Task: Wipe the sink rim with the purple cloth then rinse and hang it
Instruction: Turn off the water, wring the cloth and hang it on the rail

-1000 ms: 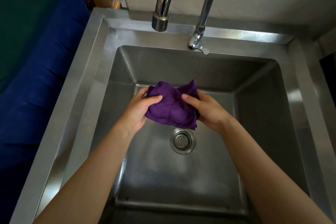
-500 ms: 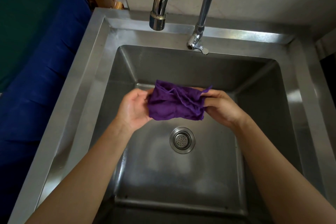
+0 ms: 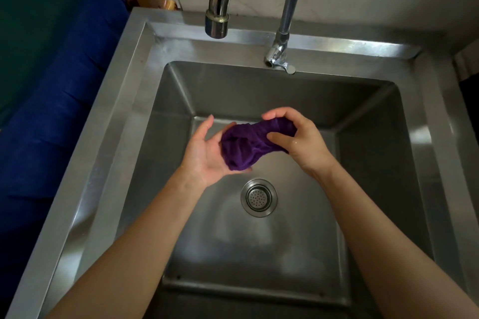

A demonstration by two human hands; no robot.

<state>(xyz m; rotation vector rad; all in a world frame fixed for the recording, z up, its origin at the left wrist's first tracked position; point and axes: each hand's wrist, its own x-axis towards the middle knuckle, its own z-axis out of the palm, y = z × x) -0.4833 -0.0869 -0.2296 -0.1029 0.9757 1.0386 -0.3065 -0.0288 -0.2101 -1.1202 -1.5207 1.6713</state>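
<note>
The purple cloth (image 3: 247,145) is bunched into a thick roll above the middle of the steel sink basin. My right hand (image 3: 298,141) is closed around its right end. My left hand (image 3: 207,153) lies palm-up under the cloth's left end, its fingers spread and only loosely cupping it. The sink rim (image 3: 124,101) runs around the basin as a wide steel ledge. No water comes from the curved faucet spout (image 3: 217,21) above the rear rim.
A drain strainer (image 3: 258,197) sits in the basin floor just below my hands. A second, thinner tap pipe with a lever (image 3: 281,57) stands on the rear rim. Blue fabric (image 3: 51,111) lies left of the sink, with a pale wall behind.
The cloth went from held spread between both hands to bunched into a roll. My right hand turned over on top of its end, and my left hand opened underneath.
</note>
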